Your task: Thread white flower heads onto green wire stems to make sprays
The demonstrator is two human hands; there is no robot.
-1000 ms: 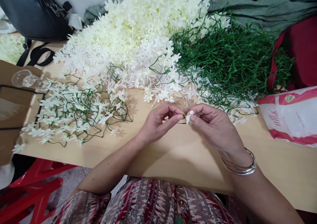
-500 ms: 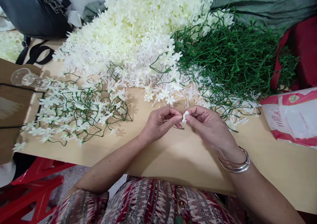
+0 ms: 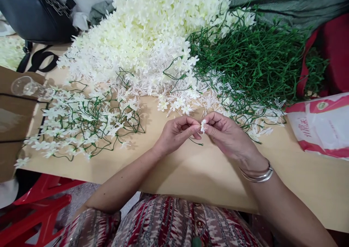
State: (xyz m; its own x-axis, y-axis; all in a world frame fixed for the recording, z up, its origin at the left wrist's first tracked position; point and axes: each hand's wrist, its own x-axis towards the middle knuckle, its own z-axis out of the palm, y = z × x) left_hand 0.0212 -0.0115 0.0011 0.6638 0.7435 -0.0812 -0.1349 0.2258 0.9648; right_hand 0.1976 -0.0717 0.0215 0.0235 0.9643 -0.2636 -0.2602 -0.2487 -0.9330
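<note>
Fingertips of both hands meet above the table. My left hand (image 3: 177,133) pinches a thin green plastic stem (image 3: 196,142), whose free end hangs below the fingers. In a pinch of my right hand (image 3: 229,136) is a small white artificial flower (image 3: 203,125), seen edge-on where the fingertips come together. Whether the stem is seated in the flower is hidden by the fingers. Beyond the hands lie a heap of loose white petals (image 3: 152,25), white stamen pieces (image 3: 152,76) and a tangle of green stems (image 3: 253,61).
Flowers on green stems (image 3: 87,119) lie in a pile at the left, beside a clear plastic cup (image 3: 25,86) and a cardboard box (image 3: 13,119). A black bag (image 3: 38,14) stands back left. A pink-and-white packet (image 3: 321,125) and a red bag (image 3: 336,58) are at the right.
The right hand has shifted slightly up, its fingers still on the flower. More of the green stem now shows below the left fingers. The piles look the same.
</note>
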